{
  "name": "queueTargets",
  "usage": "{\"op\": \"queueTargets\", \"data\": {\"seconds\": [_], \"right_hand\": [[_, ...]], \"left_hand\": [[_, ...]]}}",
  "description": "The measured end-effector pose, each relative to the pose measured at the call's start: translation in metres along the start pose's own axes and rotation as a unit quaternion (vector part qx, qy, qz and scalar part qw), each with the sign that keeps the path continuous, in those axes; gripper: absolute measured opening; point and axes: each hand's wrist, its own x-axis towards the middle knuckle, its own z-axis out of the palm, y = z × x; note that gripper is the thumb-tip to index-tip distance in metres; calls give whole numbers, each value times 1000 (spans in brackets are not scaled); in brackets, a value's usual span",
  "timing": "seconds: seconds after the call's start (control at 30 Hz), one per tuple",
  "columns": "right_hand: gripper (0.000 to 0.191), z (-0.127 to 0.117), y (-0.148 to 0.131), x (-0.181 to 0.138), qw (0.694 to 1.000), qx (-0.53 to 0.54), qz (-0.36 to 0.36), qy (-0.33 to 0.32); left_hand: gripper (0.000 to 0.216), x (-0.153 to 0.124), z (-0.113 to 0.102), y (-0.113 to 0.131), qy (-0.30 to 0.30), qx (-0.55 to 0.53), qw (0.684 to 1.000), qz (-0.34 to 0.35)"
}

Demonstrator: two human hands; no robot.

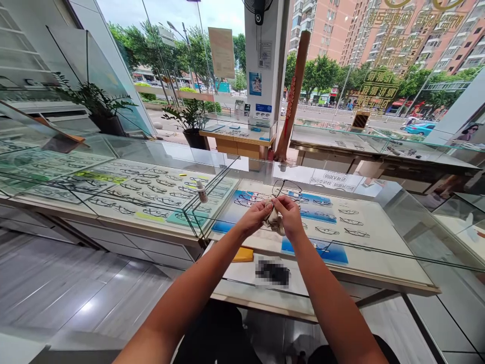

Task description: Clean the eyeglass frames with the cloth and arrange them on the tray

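Above the glass display case, my left hand (256,217) and my right hand (288,215) meet with the fingertips pinched close together. Between them a pale beige, crumpled cloth (275,223) hangs down. A pair of thin dark-framed eyeglasses (293,191) rises just beyond my fingertips, one slim temple running down into my grip. My left hand is closed on the cloth. The right is closed at the temple of the eyeglasses, with cloth against its fingers. The exact hold of the fingertips is too small to make out.
A small white bottle (202,192) stands on the glass top to the left. Below my hands, an open drawer or shelf holds a yellow pouch-like item (243,254) and a blurred black object (272,272). Several eyeglasses (350,221) lie inside the case (401,230).
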Motion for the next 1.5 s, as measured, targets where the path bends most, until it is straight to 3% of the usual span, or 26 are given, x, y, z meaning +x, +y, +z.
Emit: {"op": "queueTargets", "data": {"seconds": [0.23,0.43,0.7,0.83,1.0,1.2,1.5], "right_hand": [[45,4,1,-3,1000,-1,-9,5],[41,2,0,-2,999,-2,-12,36],[34,-9,-8,5,990,-17,-81,118],[37,-6,-5,4,990,-31,-83,109],[39,-7,-3,4,989,-46,-86,110],[40,-7,0,4,990,-70,-74,100],[39,-2,4,0,992,-79,-77,56]], "left_hand": [[56,3,-4,-4,66,21,998,5],[57,6,-8,-7,81,6,997,-4],[70,8,-11,4,129,-7,989,76],[67,3,-3,5,101,14,994,43],[44,1,-4,7,139,48,986,83],[47,1,-3,11,152,38,987,42],[55,-1,1,9,140,152,975,79]]}}
